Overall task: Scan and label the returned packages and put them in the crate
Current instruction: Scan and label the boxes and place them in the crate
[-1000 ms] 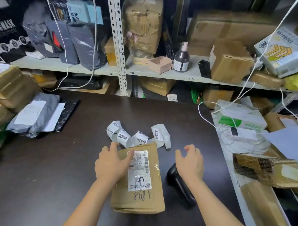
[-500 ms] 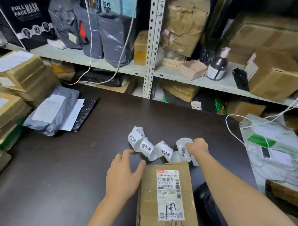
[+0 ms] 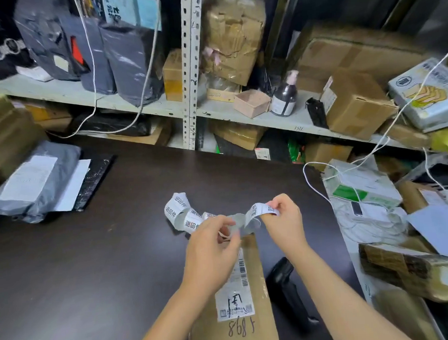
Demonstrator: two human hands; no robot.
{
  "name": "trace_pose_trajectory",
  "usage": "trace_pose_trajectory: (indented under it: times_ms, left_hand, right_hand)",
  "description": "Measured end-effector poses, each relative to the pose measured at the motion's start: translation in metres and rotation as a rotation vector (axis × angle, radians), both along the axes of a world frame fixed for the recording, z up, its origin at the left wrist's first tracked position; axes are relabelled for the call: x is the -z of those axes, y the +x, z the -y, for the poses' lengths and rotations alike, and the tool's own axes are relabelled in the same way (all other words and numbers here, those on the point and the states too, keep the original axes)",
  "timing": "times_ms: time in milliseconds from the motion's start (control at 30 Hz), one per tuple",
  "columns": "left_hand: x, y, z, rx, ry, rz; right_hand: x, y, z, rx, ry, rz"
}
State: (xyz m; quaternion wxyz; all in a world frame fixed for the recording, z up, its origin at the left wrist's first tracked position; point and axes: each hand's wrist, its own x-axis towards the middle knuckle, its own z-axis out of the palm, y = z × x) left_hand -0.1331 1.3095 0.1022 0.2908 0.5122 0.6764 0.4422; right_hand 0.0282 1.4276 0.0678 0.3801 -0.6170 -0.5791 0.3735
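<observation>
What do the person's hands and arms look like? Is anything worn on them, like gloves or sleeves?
The left hand and the right hand are bare: no gloves, no ring or watch that I can see. Both forearms are bare too; no sleeve shows within the picture.

**Q:** What lies at centre?

**A:** A flat brown paper package (image 3: 255, 330), face up on the dark table (image 3: 93, 265), its long side running away from the camera. It carries a white shipping label (image 3: 235, 298) with barcodes, and handwritten numerals nearer the camera.

**Q:** And the white ribbon?

**A:** A curling label strip (image 3: 180, 213) of white stickers printed in black characters. Its looped left end is beyond the package's far edge. The rest is raised above that edge, pinched between the left hand (image 3: 211, 255) and the right hand (image 3: 284, 218).

**Q:** The dark object?

**A:** A black handheld scanner (image 3: 287, 288), lying on the table just to the right of the package.
</observation>
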Motion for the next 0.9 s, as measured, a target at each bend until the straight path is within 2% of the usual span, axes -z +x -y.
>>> trace_pose_trajectory:
  times_ms: [100,167,267,433,533,667,767,833,900]
  left_hand:
    - [-0.013,0.033,-0.003,0.046,-0.084,0.159]
    - [-0.019,0.049,-0.005,0.042,-0.067,0.339]
    - [-0.028,0.063,-0.005,-0.009,-0.032,0.548]
    - [-0.037,0.070,-0.004,-0.127,0.028,0.588]
    - [-0.039,0.069,-0.007,-0.130,0.012,0.628]
    - [-0.043,0.068,-0.007,-0.103,0.043,0.669]
    - [-0.046,0.067,-0.007,-0.140,0.037,0.577]
    - [-0.049,0.068,-0.003,-0.185,0.053,0.352]
    - [-0.050,0.068,0.003,-0.128,0.154,0.074]
  right_hand:
    - [-0.023,-0.001,0.021,-0.072,0.043,-0.065]
    - [-0.036,0.001,0.035,-0.138,0.027,-0.185]
    - [-0.049,0.013,0.051,-0.212,0.066,-0.109]
    - [-0.069,0.040,0.064,-0.308,0.064,-0.140]
    - [-0.074,0.056,0.071,-0.429,0.026,-0.299]
    - [-0.077,0.070,0.081,-0.439,-0.025,-0.483]
    - [-0.074,0.072,0.086,-0.388,0.001,-0.476]
    - [-0.072,0.073,0.087,-0.358,0.036,-0.426]
    - [-0.071,0.075,0.088,-0.357,0.058,-0.383]
